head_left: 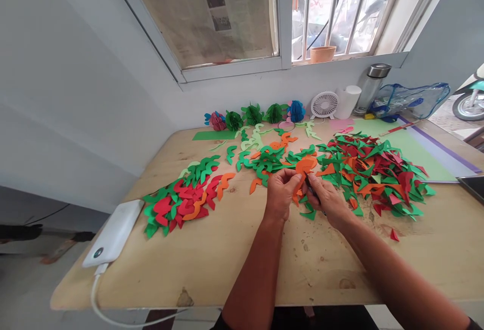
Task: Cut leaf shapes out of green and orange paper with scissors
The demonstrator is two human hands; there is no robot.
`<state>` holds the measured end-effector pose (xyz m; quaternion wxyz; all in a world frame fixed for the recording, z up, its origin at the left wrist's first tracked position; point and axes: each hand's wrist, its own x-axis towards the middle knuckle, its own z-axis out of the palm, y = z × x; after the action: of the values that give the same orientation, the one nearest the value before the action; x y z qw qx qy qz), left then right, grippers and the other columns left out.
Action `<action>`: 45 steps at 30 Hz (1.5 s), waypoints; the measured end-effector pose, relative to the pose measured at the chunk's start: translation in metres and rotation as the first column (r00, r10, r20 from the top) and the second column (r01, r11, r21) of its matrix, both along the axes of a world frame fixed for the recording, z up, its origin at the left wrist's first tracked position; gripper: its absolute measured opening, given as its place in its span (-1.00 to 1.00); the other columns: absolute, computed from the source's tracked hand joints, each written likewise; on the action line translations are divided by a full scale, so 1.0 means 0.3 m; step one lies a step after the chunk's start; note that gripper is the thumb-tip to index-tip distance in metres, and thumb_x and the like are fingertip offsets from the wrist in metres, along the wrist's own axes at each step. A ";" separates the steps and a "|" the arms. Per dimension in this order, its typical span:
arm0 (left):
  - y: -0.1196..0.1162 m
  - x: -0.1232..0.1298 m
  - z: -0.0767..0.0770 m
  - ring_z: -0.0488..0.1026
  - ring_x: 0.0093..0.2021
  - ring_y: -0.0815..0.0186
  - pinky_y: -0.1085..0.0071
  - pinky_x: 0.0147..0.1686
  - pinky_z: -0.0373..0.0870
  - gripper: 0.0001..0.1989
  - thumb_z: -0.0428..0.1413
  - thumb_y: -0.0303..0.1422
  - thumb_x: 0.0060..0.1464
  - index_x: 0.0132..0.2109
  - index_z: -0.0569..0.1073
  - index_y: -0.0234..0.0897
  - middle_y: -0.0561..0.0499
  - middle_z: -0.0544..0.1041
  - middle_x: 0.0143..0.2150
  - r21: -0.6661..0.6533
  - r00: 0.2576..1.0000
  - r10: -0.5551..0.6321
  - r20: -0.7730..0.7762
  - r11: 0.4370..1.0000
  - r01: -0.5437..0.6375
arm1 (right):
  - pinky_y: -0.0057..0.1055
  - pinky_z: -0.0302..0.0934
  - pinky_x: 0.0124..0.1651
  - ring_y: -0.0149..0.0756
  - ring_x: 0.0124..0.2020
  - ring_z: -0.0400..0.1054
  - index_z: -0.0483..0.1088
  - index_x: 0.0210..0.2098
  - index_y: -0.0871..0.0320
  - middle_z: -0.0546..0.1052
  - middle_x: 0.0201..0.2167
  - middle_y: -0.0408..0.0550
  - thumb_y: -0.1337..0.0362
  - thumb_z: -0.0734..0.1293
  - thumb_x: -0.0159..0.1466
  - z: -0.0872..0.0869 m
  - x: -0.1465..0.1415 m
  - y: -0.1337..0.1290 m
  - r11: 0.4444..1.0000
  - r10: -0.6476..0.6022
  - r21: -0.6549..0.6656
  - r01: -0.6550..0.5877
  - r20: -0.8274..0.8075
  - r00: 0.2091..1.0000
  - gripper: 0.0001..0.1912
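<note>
Wooden table (227, 264) bears a red, green and orange paper-scrap heap (378, 174) right of the right hand (328, 200), wavy red-and-green paper strips (185, 196) left of the left hand (279, 191).
Between the hands, closed left fingers pinch a curved orange paper piece (305, 165); the right wraps a dark, partly hidden tool (308, 184).
</note>
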<state>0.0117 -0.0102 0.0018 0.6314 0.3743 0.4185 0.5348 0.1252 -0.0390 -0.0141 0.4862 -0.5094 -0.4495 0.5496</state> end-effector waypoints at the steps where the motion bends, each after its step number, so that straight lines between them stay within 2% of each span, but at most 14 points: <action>1: -0.001 -0.001 0.001 0.33 -0.59 0.43 0.46 -0.48 0.32 -0.81 0.27 -0.31 -0.21 -0.52 0.44 -0.31 0.08 0.43 -0.63 0.000 1.000 -0.001 -0.001 1.000 0.001 | -0.44 -0.27 -0.67 -0.49 -0.76 -0.15 0.31 -0.58 0.14 0.07 -0.83 -0.30 -0.28 0.21 0.16 0.000 0.000 0.000 1.000 0.001 -0.005 -0.001 -0.008 1.000 -0.41; 11: -0.002 -0.007 0.016 0.34 -0.62 0.42 0.43 -0.44 0.34 -0.83 0.25 -0.32 -0.17 -0.51 0.42 -0.30 0.10 0.40 -0.67 0.028 0.998 -0.064 0.020 0.998 0.064 | -0.46 -0.27 -0.68 -0.51 -0.76 -0.14 0.29 -0.55 0.14 0.09 -0.81 -0.30 -0.24 0.22 0.19 -0.005 0.008 0.000 0.999 0.029 -0.012 -0.030 -0.028 0.999 -0.44; 24: 0.003 -0.016 0.013 0.34 -0.61 0.41 0.41 -0.43 0.36 -0.79 0.28 -0.29 -0.21 -0.54 0.43 -0.30 0.09 0.39 -0.67 0.006 0.994 -0.097 0.048 0.995 0.097 | -0.46 -0.28 -0.67 -0.50 -0.75 -0.15 0.32 -0.55 0.14 0.08 -0.81 -0.30 -0.23 0.20 0.22 -0.008 0.020 0.002 0.997 0.072 -0.020 -0.073 -0.032 0.997 -0.44; 31: 0.012 -0.025 0.004 0.38 -0.54 0.42 0.45 -0.40 0.37 -0.83 0.29 -0.34 -0.27 -0.54 0.46 -0.32 0.05 0.47 -0.58 -0.009 0.997 -0.066 0.037 0.998 0.067 | -0.46 -0.30 -0.67 -0.51 -0.77 -0.18 0.31 -0.56 0.14 0.06 -0.83 -0.31 -0.28 0.20 0.18 0.003 0.019 0.003 0.996 0.087 -0.031 -0.087 0.002 0.996 -0.41; 37: 0.010 -0.028 0.012 0.36 -0.58 0.43 0.44 -0.44 0.36 -0.80 0.30 -0.32 -0.26 -0.54 0.44 -0.32 0.08 0.42 -0.63 -0.020 0.995 -0.090 0.053 0.996 0.091 | -0.46 -0.30 -0.66 -0.50 -0.76 -0.18 0.31 -0.57 0.15 0.07 -0.84 -0.30 -0.25 0.19 0.21 0.001 0.023 0.005 0.995 0.097 0.001 -0.097 0.026 0.995 -0.42; 45: 0.015 -0.029 0.005 0.37 -0.53 0.43 0.47 -0.43 0.35 -0.81 0.31 -0.33 -0.30 -0.55 0.47 -0.32 0.05 0.47 -0.57 -0.016 0.997 -0.065 0.036 0.998 0.066 | -0.45 -0.29 -0.66 -0.50 -0.76 -0.15 0.29 -0.61 0.13 0.07 -0.84 -0.29 -0.30 0.21 0.16 0.005 0.020 0.008 0.997 0.076 0.009 -0.077 0.068 0.995 -0.39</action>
<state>0.0029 -0.0058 0.0034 0.6590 0.3730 0.3993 0.5169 0.1312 -0.0365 -0.0125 0.4521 -0.5073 -0.4882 0.5477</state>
